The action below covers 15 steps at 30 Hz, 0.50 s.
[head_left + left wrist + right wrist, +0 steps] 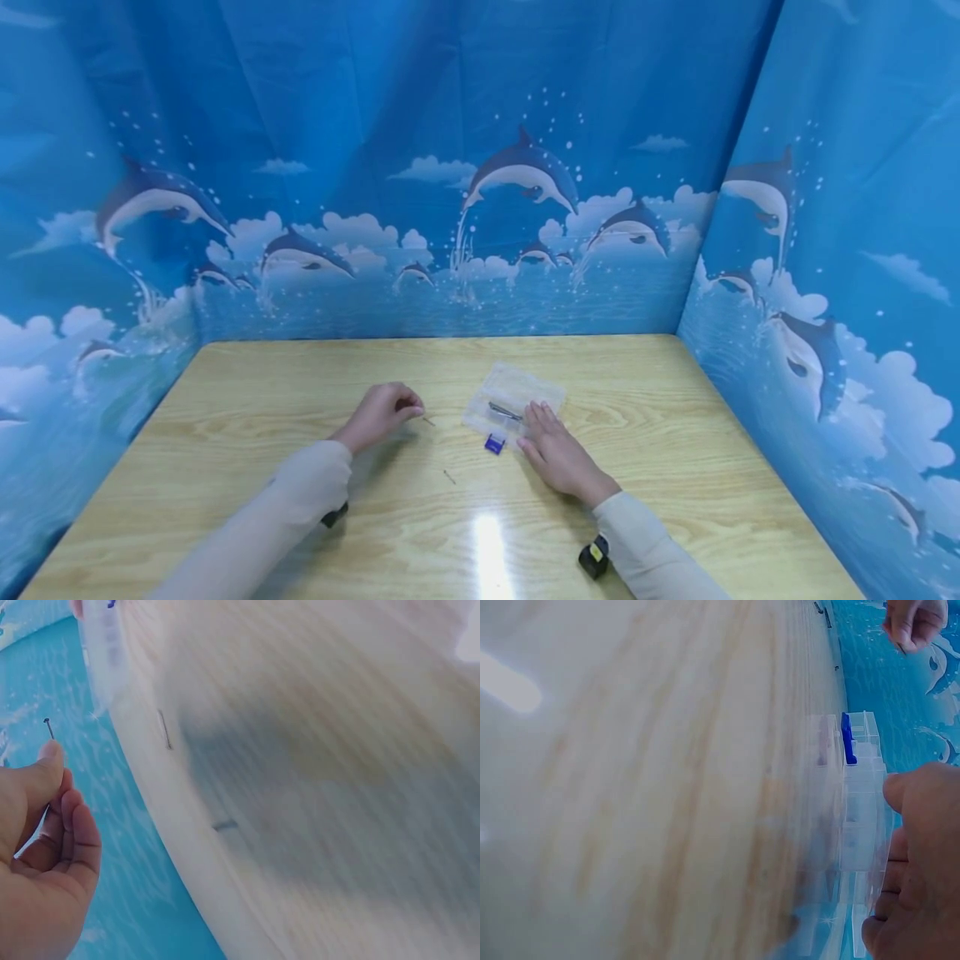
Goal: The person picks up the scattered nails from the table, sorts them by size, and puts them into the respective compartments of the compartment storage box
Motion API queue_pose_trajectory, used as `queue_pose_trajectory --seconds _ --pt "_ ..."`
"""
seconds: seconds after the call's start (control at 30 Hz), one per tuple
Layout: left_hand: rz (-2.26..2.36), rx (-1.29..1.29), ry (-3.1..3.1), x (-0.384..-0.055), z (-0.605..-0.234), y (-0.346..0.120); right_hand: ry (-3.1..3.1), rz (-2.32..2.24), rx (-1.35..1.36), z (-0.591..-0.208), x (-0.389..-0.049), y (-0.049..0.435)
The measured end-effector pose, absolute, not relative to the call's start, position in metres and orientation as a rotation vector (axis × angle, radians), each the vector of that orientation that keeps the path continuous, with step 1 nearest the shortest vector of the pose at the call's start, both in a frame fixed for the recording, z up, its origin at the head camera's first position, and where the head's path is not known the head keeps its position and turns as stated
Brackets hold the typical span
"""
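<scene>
My left hand (pixel 386 414) pinches a small, thin screw (pixel 49 729) between thumb and forefinger, its dark head pointing away from the fingertips. A second screw (pixel 449 477) lies on the table between the two hands, and it also shows in the left wrist view. To the right is a flat, clear plastic box (pixel 517 385) with a blue latch (pixel 494 443) on its near side. Silvery metal pieces (pixel 505 411) show through it. My right hand (pixel 557 454) rests on the box's right part with its fingers extended, covering that corner.
The wood-grain table (pixel 660 400) reaches back to a blue dolphin-print curtain (pixel 450 292), which also hangs along the sides. A black wrist device (pixel 594 557) sits under the right sleeve. Bright glare (pixel 491 554) lies on the near part of the table.
</scene>
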<state>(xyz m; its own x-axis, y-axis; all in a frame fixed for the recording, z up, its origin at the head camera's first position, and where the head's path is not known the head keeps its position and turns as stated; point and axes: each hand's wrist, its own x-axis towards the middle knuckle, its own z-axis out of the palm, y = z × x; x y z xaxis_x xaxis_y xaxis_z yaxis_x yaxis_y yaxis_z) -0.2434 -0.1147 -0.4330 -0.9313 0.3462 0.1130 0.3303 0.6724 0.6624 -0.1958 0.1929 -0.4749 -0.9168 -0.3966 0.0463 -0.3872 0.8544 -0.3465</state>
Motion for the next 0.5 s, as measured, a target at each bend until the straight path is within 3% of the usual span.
queue_pose_trajectory --seconds 0.5 --pt "1.113 0.627 2.845 -0.259 -0.433 -0.056 3.001 -0.556 -0.637 -0.476 -0.196 0.193"
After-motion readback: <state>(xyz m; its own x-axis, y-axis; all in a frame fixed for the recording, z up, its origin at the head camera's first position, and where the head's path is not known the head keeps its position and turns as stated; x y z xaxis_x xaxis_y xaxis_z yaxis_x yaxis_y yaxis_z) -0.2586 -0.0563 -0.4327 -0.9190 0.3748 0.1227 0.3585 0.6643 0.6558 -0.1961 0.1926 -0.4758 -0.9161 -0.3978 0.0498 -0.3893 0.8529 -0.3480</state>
